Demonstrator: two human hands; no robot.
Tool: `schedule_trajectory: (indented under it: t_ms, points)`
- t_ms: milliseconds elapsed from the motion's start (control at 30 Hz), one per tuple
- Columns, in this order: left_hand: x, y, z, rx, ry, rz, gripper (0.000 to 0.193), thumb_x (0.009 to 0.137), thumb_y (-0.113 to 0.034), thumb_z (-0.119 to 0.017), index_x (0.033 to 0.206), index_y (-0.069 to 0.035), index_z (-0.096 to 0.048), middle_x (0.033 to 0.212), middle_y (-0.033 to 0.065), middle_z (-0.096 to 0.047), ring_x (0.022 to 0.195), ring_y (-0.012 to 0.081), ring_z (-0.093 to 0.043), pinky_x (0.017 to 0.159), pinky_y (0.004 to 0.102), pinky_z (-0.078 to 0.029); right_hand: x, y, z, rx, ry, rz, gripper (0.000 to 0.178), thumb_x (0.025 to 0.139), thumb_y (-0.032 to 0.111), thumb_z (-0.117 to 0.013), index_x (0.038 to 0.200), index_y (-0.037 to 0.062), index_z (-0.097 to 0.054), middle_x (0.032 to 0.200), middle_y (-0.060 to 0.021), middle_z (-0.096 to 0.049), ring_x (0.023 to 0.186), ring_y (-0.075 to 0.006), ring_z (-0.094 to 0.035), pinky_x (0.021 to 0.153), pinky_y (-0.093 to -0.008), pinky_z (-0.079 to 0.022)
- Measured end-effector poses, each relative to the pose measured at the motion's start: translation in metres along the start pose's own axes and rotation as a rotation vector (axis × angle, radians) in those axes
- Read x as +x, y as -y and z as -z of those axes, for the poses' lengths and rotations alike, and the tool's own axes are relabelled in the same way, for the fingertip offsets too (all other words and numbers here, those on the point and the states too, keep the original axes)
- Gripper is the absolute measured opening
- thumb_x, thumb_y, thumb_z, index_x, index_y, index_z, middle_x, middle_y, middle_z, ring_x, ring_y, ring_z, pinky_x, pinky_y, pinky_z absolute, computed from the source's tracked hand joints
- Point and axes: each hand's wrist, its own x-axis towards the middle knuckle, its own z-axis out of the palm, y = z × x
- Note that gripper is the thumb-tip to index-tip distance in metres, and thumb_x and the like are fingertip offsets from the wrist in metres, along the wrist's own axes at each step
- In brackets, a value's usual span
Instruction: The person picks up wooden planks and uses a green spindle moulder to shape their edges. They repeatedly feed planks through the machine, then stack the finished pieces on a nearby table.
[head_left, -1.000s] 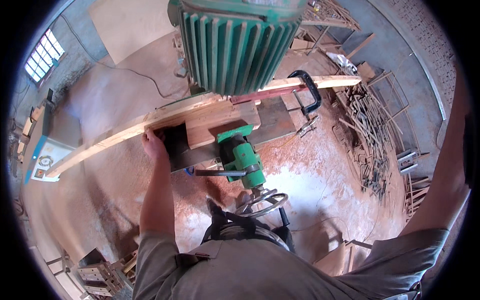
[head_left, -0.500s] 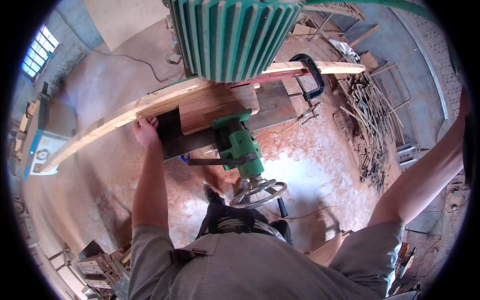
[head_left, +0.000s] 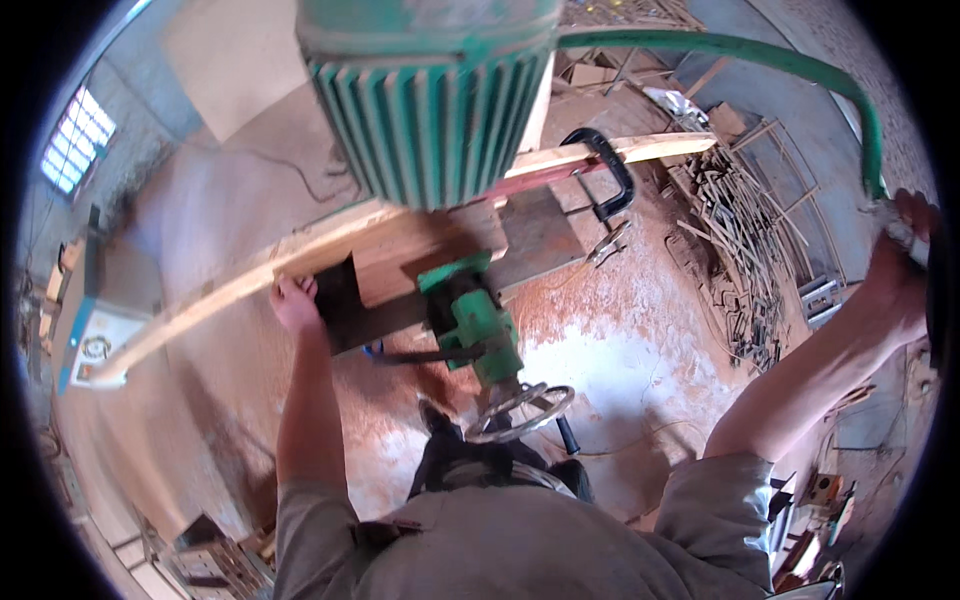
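Note:
My left hand (head_left: 297, 303) is closed on the near edge of a long pale wooden beam (head_left: 222, 290), which slants across the machine's dark metal table (head_left: 395, 318). Far out to the right, my right hand (head_left: 902, 240) wraps round the end of a curved green lever (head_left: 780, 58). This lever runs to the ribbed green motor housing (head_left: 430, 130), which hides the middle of the beam. A reddish wooden block (head_left: 400, 262) lies against the beam, with a green screw clamp (head_left: 470, 310) pressing on its near side. A black C-clamp (head_left: 610, 170) grips the beam's right part.
A metal handwheel (head_left: 525, 412) sticks out toward my body. Scrap sticks (head_left: 735, 240) are heaped on the floor at the right. Under the beam's left end stands a pale control cabinet (head_left: 105, 325). Sawdust covers much of the floor (head_left: 600, 340).
The view has shifted, and the green lever and my right hand on its end now show at the right. My left hand keeps its place on the beam.

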Motion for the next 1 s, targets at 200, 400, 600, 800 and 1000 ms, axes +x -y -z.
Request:
schedule_trajectory:
  t_ms: [200,400,600,800,1000]
  points:
    - [-0.001,-0.003,-0.001,0.041,0.026,-0.020,0.026,0.094,-0.027,-0.048,0.102,-0.003,-0.043,0.078,0.0058,-0.054,0.063,0.0155,-0.059,0.056,0.0268,-0.052,-0.031,0.011,-0.004,0.081,-0.121,-0.027,0.033,0.076,0.031,-0.071,0.072,0.0080,-0.048,0.066,-0.0002,-0.036,0.065,-0.0170,-0.035,0.066,-0.0345,-0.030]
    - [-0.018,-0.017,-0.015,0.086,-0.012,-0.010,0.027,0.094,-0.027,-0.047,0.105,-0.003,-0.044,0.078,0.0039,-0.054,0.065,0.0130,-0.058,0.056,0.0248,-0.051,-0.045,0.005,0.029,0.181,-0.033,-0.014,0.033,0.074,0.036,-0.072,0.078,0.0097,-0.052,0.068,0.0011,-0.039,0.066,-0.0160,-0.038,0.064,-0.0343,-0.028]
    - [-0.019,-0.021,-0.015,0.125,0.001,-0.006,0.029,0.095,-0.028,-0.046,0.108,-0.002,-0.046,0.079,0.0038,-0.055,0.065,0.0124,-0.056,0.056,0.0240,-0.049,-0.069,0.002,0.047,0.136,0.032,0.015,0.040,0.076,0.052,-0.070,0.086,0.0147,-0.059,0.071,0.0040,-0.044,0.066,-0.0131,-0.040,0.060,-0.0322,-0.028]
    - [-0.025,-0.022,-0.021,0.121,0.022,-0.040,0.029,0.095,-0.029,-0.047,0.104,-0.001,-0.048,0.074,0.0032,-0.054,0.058,0.0110,-0.051,0.049,0.0228,-0.044,-0.100,-0.001,0.063,0.117,0.103,0.048,0.039,0.077,0.051,-0.069,0.094,0.0182,-0.056,0.072,0.0050,-0.047,0.067,-0.0116,-0.047,0.060,-0.0298,-0.033]
    - [-0.014,-0.018,-0.009,0.136,0.038,-0.042,0.029,0.095,-0.030,-0.049,0.101,-0.002,-0.049,0.072,0.0027,-0.054,0.057,0.0108,-0.050,0.049,0.0228,-0.044,-0.123,-0.007,0.068,0.110,0.072,0.057,0.038,0.080,0.051,-0.066,0.093,0.0178,-0.051,0.072,0.0048,-0.046,0.066,-0.0117,-0.046,0.060,-0.0297,-0.035]
